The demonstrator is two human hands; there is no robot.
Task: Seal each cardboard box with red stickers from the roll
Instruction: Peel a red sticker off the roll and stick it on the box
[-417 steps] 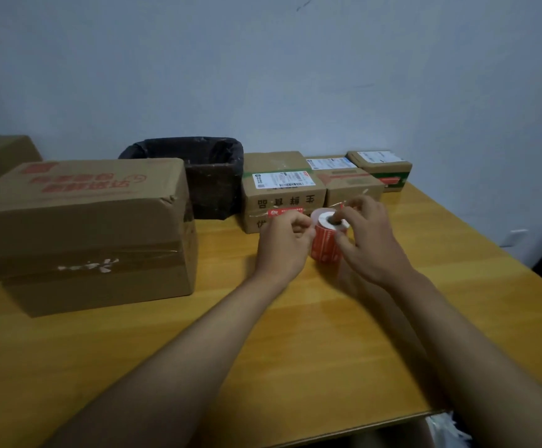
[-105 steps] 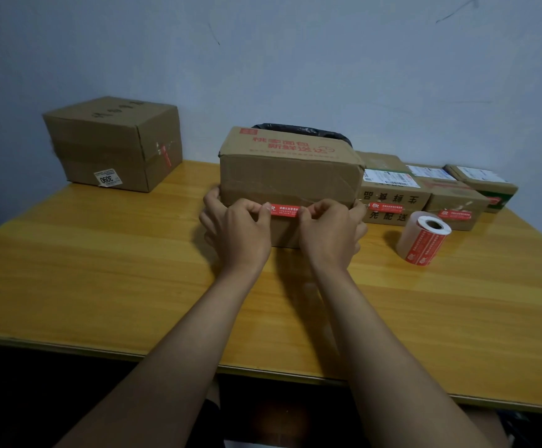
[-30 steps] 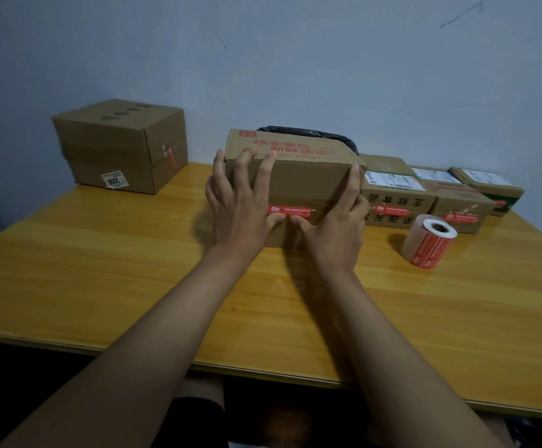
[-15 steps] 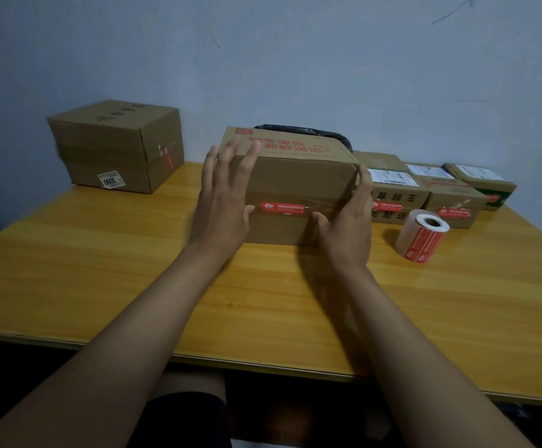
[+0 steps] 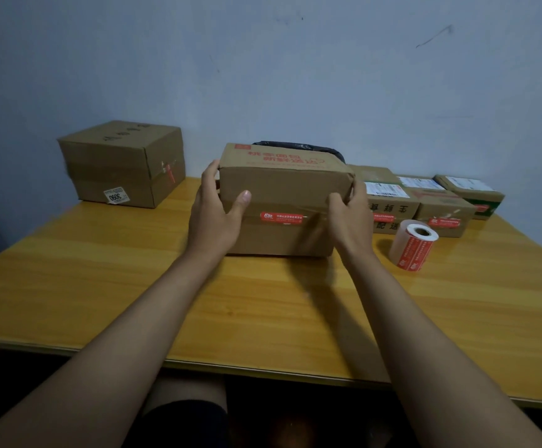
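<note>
A long cardboard box (image 5: 282,192) with red print on its top stands in the middle of the wooden table (image 5: 263,312). A red sticker (image 5: 282,217) lies across the taped seam on its front face. My left hand (image 5: 216,211) grips the box's left end, thumb on the front face. My right hand (image 5: 350,215) grips its right end. The roll of red stickers (image 5: 413,245) stands on the table to the right of the box, apart from both hands.
A large cardboard box (image 5: 124,163) sits at the back left. Three smaller boxes (image 5: 389,202) (image 5: 441,211) (image 5: 470,195) line the back right, two showing red stickers. A black bin (image 5: 298,147) peeks out behind the middle box. The wall is close behind.
Both hands left the sticker on the front face and slid outwards to the box's two ends, where they now grip it.
</note>
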